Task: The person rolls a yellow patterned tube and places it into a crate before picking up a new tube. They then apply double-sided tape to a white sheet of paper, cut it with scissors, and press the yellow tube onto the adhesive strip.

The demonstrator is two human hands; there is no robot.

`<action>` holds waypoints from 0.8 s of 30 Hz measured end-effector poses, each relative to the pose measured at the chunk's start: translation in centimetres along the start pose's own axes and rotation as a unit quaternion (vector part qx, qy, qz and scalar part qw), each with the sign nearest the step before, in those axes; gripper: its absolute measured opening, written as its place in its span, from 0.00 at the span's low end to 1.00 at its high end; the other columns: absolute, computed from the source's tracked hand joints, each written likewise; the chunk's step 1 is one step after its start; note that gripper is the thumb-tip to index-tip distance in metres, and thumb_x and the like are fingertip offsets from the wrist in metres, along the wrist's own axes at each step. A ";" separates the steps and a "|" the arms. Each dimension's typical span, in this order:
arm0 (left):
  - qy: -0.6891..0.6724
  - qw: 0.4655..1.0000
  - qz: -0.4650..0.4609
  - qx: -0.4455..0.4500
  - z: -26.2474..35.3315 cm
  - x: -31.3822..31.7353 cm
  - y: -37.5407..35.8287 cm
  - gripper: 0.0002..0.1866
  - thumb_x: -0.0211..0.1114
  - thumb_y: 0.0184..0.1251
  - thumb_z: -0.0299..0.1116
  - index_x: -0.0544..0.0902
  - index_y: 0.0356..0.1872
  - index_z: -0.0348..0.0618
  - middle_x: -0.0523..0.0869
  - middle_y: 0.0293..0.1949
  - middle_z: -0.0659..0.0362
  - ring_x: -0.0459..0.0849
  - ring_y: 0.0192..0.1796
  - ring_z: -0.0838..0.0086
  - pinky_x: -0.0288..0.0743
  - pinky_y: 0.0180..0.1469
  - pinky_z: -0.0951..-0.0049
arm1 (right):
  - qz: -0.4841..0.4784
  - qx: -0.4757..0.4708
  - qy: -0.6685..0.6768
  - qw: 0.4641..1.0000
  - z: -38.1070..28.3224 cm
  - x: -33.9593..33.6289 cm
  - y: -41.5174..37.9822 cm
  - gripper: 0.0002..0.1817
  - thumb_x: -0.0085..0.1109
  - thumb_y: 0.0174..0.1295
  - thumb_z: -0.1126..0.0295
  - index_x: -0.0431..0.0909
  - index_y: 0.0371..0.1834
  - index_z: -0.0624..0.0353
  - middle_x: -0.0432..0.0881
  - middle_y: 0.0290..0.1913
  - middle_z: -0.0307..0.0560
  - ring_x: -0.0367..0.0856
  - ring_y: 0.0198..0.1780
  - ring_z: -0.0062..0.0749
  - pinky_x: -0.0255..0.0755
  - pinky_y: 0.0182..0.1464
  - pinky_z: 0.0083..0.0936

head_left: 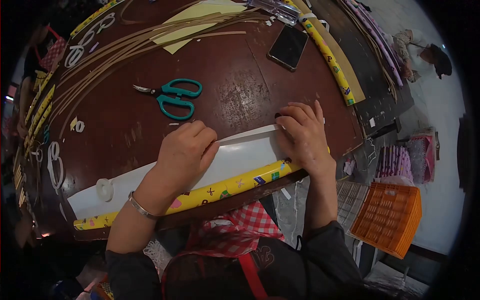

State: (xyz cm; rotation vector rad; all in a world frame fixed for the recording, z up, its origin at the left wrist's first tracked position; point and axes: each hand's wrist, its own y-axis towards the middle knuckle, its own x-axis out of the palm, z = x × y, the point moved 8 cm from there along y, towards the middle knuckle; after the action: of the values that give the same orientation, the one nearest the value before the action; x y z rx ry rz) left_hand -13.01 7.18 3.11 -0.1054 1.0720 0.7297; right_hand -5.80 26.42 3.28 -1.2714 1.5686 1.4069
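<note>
Yellow patterned sheet (237,184), white on its reverse, lies along the near edge of the table (225,60) — long axis left to right, right end slightly farther. Its near side is rolled. Left hand (187,147): fingers curled at the sheet's far edge, about mid-length. Right hand (304,132): fingers bent at the same edge, nearer the right end. Fingertips are partly hidden — whether either hand pinches the sheet cannot be told.

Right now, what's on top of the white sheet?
A tape roll sits near the left end of the white sheet. The left hand and right hand cover parts of it; whatever lies beneath them can't be seen.
</note>
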 end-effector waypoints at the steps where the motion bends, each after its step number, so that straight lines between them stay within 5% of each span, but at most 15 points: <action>1: -0.001 1.000 0.000 0.001 0.0 0.0 0.0 0.04 0.68 0.57 0.27 0.80 0.29 0.41 0.78 0.30 0.56 0.81 0.36 0.62 0.77 0.37 0.64 | 0.002 0.005 -0.014 1.000 0.2 -0.2 -0.1 0.11 0.67 0.53 0.70 0.82 0.41 0.53 0.80 0.51 0.42 0.74 0.62 0.41 0.52 0.71 0.66; 11: -0.004 1.000 -0.025 -0.001 0.2 0.0 0.0 0.06 0.70 0.55 0.28 0.80 0.29 0.42 0.79 0.30 0.56 0.80 0.36 0.62 0.75 0.39 0.63 | -0.004 0.032 -0.029 0.999 2.1 -0.9 -1.0 0.13 0.69 0.51 0.69 0.81 0.41 0.53 0.79 0.52 0.43 0.73 0.62 0.43 0.53 0.70 0.65; 17: -0.014 0.999 -0.030 -0.025 0.1 0.1 0.4 0.06 0.69 0.55 0.28 0.80 0.29 0.41 0.79 0.30 0.56 0.80 0.36 0.61 0.73 0.39 0.63 | 0.097 0.052 -0.046 0.993 2.2 -4.1 -3.0 0.13 0.70 0.51 0.68 0.80 0.39 0.57 0.80 0.51 0.48 0.75 0.60 0.46 0.65 0.65 0.52; 20: -0.016 0.999 -0.032 -0.034 0.1 0.0 0.4 0.05 0.68 0.55 0.28 0.80 0.29 0.40 0.79 0.30 0.55 0.80 0.35 0.60 0.73 0.39 0.63 | 0.084 -0.041 0.037 0.995 -0.3 -4.0 -4.6 0.14 0.71 0.51 0.67 0.81 0.38 0.59 0.82 0.46 0.50 0.80 0.52 0.47 0.76 0.53 0.37; 24: -0.035 0.996 -0.049 -0.061 0.2 -0.1 0.6 0.07 0.69 0.54 0.29 0.81 0.31 0.38 0.80 0.31 0.54 0.80 0.34 0.60 0.74 0.38 0.64 | 0.027 -0.033 0.068 0.997 -1.3 -1.4 -5.3 0.14 0.67 0.57 0.60 0.79 0.39 0.59 0.81 0.51 0.50 0.78 0.57 0.47 0.72 0.58 0.41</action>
State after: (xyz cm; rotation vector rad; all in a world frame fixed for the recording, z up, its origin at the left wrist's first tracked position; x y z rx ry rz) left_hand -13.23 7.73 3.45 -0.2336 0.9492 0.7048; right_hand -0.26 25.73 3.12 -1.3990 1.6716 1.4417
